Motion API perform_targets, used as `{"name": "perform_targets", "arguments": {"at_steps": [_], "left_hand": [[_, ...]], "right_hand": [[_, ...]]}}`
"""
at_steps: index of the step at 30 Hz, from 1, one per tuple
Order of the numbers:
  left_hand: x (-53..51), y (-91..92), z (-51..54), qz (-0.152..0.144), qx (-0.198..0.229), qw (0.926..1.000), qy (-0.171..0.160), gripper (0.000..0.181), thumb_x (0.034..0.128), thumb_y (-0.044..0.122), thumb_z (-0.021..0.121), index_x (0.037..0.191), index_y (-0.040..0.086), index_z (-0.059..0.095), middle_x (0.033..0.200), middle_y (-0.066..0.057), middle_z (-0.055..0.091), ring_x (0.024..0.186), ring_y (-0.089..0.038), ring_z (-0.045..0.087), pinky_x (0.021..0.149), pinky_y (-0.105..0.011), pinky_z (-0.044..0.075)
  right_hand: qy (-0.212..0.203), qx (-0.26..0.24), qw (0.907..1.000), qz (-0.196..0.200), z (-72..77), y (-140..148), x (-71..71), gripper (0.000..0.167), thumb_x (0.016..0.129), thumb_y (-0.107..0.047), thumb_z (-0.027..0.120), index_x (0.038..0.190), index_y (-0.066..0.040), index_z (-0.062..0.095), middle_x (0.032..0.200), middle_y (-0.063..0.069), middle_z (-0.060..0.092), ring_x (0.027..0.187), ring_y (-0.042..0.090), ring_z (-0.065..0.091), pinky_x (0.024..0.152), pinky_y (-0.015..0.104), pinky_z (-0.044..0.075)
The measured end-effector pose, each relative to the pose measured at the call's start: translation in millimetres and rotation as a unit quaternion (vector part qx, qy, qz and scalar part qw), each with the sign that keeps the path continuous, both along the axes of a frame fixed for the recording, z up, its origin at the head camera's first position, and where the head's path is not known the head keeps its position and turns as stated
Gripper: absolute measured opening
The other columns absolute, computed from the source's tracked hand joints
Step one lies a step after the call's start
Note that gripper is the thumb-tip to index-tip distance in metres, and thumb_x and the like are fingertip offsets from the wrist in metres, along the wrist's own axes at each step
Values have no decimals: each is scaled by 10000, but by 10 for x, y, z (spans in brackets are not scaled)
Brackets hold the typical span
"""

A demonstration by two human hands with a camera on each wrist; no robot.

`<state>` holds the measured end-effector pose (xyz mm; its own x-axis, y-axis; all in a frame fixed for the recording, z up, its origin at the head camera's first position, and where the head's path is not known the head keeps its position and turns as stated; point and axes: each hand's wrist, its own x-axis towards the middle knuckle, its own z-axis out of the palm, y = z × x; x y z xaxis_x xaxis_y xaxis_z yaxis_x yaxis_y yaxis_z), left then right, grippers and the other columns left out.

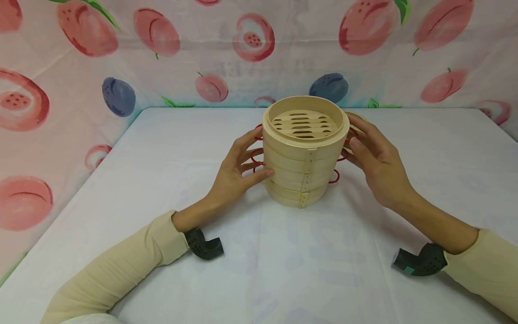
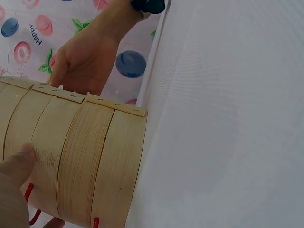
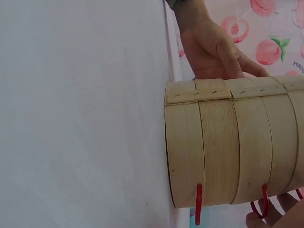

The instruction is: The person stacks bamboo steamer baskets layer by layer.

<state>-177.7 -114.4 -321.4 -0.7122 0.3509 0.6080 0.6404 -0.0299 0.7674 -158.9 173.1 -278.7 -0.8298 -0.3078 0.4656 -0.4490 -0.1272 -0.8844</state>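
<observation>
A stack of round bamboo steamer baskets (image 1: 287, 157) stands upright on the white-covered table, its slatted inside showing at the top. Red loop handles (image 1: 334, 177) stick out on both sides. My left hand (image 1: 230, 175) grips the left side, thumb on the front wall and fingers among the loops. On the right side my right hand (image 1: 382, 168) holds the stack near its upper loops, its far fingertips partly hidden. A pale bamboo-coloured edge shows behind those fingers; I cannot tell what it belongs to. The left wrist view shows the left thumb (image 2: 21, 164) against the wall.
A white cloth (image 1: 243, 270) covers the table. Behind it and to the left hangs a fruit-printed curtain (image 1: 291, 58). Dark wrist devices (image 1: 204, 245) sit at both sleeve cuffs, close over the cloth.
</observation>
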Motion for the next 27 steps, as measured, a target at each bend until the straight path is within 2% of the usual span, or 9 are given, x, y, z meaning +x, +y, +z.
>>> {"name": "perform_targets", "arguments": {"at_steps": [10,16,27], "left_hand": [[16,-5,-3,102,-49,9998,-142,825,802,-88,717,1466,186,312,1461,25,359,1178,-240,529,878,-460,512],[10,-12,-9,103,-20,9999,-130,830,799,-98,714,1466,198,319,1457,19,361,1180,-245,528,876,-467,511],[-5,-8,-15,50,-9,10000,-26,823,800,-106,710,1465,182,321,1419,-13,378,1175,-259,533,858,-512,509]], "right_hand": [[-81,105,9998,-154,-12,-5,-17,441,1018,-57,426,1451,-135,414,1457,125,374,1268,244,436,975,223,429],[-109,82,9998,-143,-18,-8,-24,438,1019,-68,428,1452,-135,412,1461,128,370,1279,240,432,975,224,429],[-156,259,9989,-359,-18,-11,-16,436,1022,-100,440,1453,-159,416,1468,136,364,1259,232,452,952,210,443]]}}
